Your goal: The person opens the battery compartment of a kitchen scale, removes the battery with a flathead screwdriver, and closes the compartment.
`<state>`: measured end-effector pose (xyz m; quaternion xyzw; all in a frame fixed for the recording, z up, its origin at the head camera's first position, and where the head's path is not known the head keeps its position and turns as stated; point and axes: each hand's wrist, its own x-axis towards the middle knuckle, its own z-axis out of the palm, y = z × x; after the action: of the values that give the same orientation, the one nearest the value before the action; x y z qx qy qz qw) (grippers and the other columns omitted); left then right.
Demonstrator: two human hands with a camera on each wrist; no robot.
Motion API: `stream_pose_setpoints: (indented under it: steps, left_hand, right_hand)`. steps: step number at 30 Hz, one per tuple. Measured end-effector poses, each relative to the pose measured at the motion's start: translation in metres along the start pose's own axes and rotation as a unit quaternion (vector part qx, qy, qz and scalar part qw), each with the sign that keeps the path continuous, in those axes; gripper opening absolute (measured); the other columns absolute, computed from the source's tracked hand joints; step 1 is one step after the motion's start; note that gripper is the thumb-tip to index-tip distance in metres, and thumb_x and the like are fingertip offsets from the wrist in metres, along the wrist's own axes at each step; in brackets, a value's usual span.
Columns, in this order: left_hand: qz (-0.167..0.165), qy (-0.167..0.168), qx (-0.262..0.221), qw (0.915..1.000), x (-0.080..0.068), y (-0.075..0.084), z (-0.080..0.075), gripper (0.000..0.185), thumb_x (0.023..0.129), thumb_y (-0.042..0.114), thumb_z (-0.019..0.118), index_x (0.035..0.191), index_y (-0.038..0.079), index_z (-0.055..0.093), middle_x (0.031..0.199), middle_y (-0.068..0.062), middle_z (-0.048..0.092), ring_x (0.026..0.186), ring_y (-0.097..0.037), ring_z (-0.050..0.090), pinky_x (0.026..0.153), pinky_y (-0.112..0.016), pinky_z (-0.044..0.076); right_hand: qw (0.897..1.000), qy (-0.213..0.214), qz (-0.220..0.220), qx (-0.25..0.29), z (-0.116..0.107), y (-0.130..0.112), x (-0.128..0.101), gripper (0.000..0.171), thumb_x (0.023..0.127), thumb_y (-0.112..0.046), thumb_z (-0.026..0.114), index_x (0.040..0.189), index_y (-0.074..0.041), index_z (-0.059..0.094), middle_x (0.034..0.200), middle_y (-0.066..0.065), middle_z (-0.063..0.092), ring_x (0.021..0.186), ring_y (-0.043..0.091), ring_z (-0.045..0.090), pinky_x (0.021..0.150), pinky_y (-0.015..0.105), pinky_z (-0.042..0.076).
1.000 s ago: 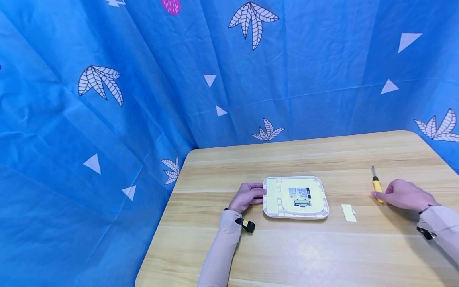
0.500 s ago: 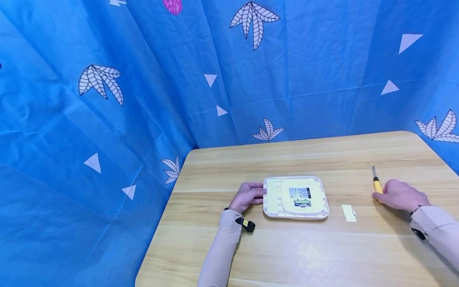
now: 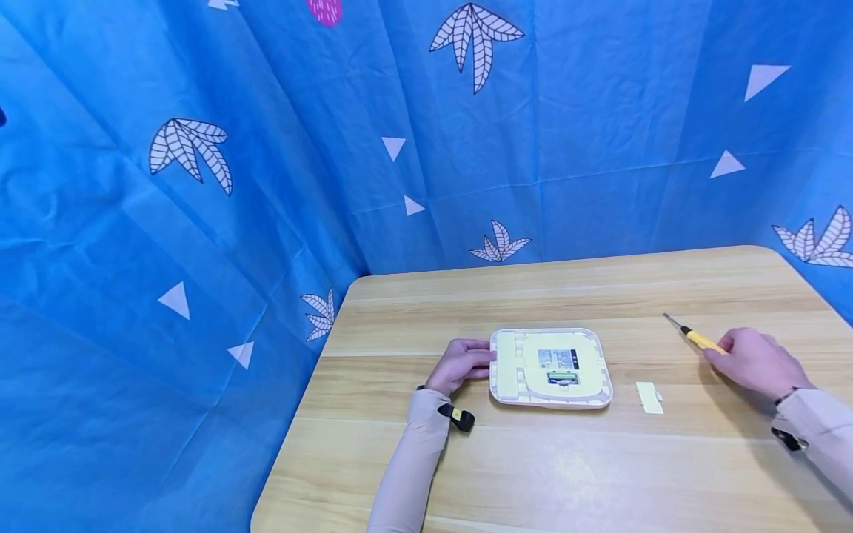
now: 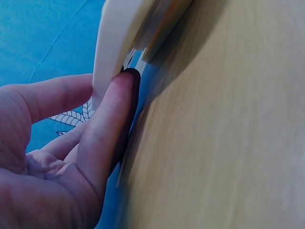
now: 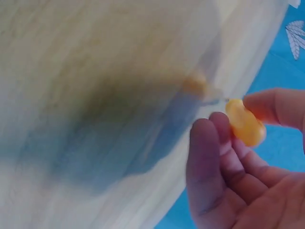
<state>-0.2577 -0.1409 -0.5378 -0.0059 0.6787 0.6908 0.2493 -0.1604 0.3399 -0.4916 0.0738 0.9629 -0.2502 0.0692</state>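
Observation:
A white rounded plastic device (image 3: 509,370) lies with its labelled back up, and a small compartment (image 3: 563,378) in it stands uncovered with something greenish inside. My left hand (image 3: 458,368) pinches its left edge; the left wrist view shows fingers on both sides of the white rim (image 4: 108,52). Over to the right, my right hand (image 3: 760,363) grips a screwdriver (image 3: 701,340) by the end of its yellow handle. The metal shaft points away and to the left. In the right wrist view, thumb and fingers meet around the yellow handle end (image 5: 245,124).
A small pale cover plate (image 3: 649,397) with tabs lies on the wooden table (image 3: 546,474), between the device and my right hand. Blue patterned curtains (image 3: 600,111) hang behind the table and along its left side.
The screwdriver has swung from pointing nearly straight away to pointing left, its tip shifting leftward. My right hand has moved slightly right since half a second ago. Left hand and device stay put.

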Motion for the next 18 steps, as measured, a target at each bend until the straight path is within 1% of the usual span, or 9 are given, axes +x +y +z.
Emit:
stream_pose_setpoints:
  steps: [2,5,7,9,11,15,18]
  left_hand:
    - [-0.001,0.001,0.000,1.0000,0.000,0.000,0.000,0.042,0.092,0.002,0.074,0.131,-0.009,0.063,0.118,-0.023,0.075,0.097,-0.023,0.077,0.084,-0.030,0.067]
    - [0.000,-0.001,-0.001,1.0000,0.000,-0.001,-0.001,0.043,0.093,0.003,0.074,0.132,-0.010,0.063,0.118,-0.023,0.074,0.097,-0.023,0.077,0.084,-0.029,0.067]
    - [0.000,-0.002,-0.001,1.0000,0.000,0.000,-0.001,0.043,0.093,0.003,0.074,0.133,-0.010,0.062,0.119,-0.023,0.074,0.098,-0.023,0.077,0.084,-0.029,0.066]
    - [0.001,-0.002,0.001,1.0000,0.000,0.000,-0.001,0.044,0.093,0.003,0.074,0.133,-0.010,0.062,0.120,-0.024,0.074,0.099,-0.024,0.077,0.085,-0.030,0.066]
    - [0.000,-0.002,0.002,1.0000,0.000,0.000,-0.001,0.044,0.093,0.003,0.074,0.133,-0.009,0.062,0.120,-0.023,0.074,0.099,-0.024,0.077,0.085,-0.030,0.066]
    - [-0.002,0.001,0.005,1.0000,0.001,0.001,-0.001,0.044,0.093,0.004,0.074,0.133,-0.009,0.062,0.119,-0.022,0.074,0.099,-0.024,0.077,0.085,-0.030,0.066]
    - [-0.004,0.000,0.003,1.0000,0.001,0.001,0.000,0.044,0.093,0.004,0.074,0.133,-0.009,0.062,0.119,-0.022,0.074,0.098,-0.024,0.077,0.085,-0.029,0.066]
  right_hand:
    - [0.999,0.036,-0.020,0.010,-0.001,0.000,0.000,0.038,0.096,-0.029,0.061,0.097,0.009,0.064,0.068,0.006,0.055,0.059,0.020,0.047,0.048,0.029,0.035]
    - [0.994,0.092,-0.047,0.024,-0.004,-0.003,-0.001,0.042,0.098,-0.026,0.063,0.107,0.015,0.062,0.071,0.009,0.060,0.058,0.018,0.046,0.046,0.028,0.035]
    - [0.990,0.123,-0.063,0.034,-0.006,-0.006,-0.001,0.041,0.098,-0.024,0.065,0.108,0.016,0.062,0.072,0.011,0.063,0.058,0.015,0.045,0.046,0.027,0.034]
    - [0.986,0.145,-0.072,0.045,-0.009,-0.010,-0.002,0.040,0.098,-0.024,0.067,0.107,0.015,0.064,0.075,0.014,0.066,0.057,0.012,0.045,0.046,0.026,0.035]
    - [0.984,0.150,-0.076,0.060,-0.013,-0.015,-0.004,0.042,0.100,-0.026,0.066,0.108,0.015,0.063,0.077,0.018,0.069,0.055,0.012,0.050,0.046,0.025,0.038]
    - [0.985,0.133,-0.073,0.087,-0.019,-0.024,-0.006,0.048,0.104,-0.032,0.061,0.113,0.015,0.061,0.085,0.029,0.073,0.055,0.012,0.065,0.047,0.024,0.049]
    - [0.983,0.119,-0.079,0.115,-0.021,-0.029,-0.007,0.051,0.106,-0.033,0.058,0.117,0.016,0.059,0.095,0.036,0.073,0.058,0.009,0.069,0.051,0.024,0.058]
